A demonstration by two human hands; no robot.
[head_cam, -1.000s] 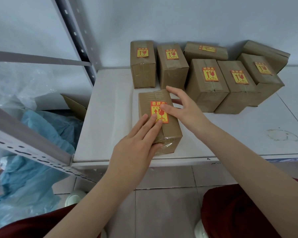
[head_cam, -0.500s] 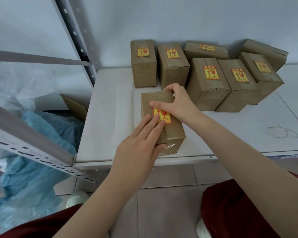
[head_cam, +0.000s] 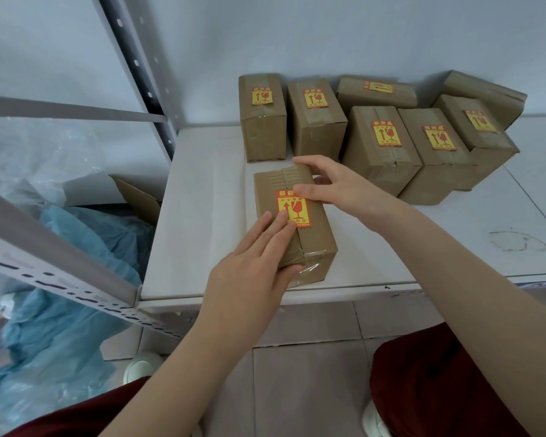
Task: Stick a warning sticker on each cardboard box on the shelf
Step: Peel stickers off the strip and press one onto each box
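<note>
Head view: near the white shelf's (head_cam: 202, 216) front edge, the left hand (head_cam: 249, 266) is pressing flat fingers on the brown cardboard box's (head_cam: 316, 244) red-and-yellow warning sticker (head_cam: 293, 208), while the right hand (head_cam: 334, 184) is gripping the box's far end, apparently steadying it.

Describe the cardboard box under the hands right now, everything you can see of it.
The front cardboard box is brown, taped along its top seam and lies flat near the white shelf's front edge. A red-and-yellow warning sticker sits on top. The left hand presses its near end; the right hand grips the far end.
</note>
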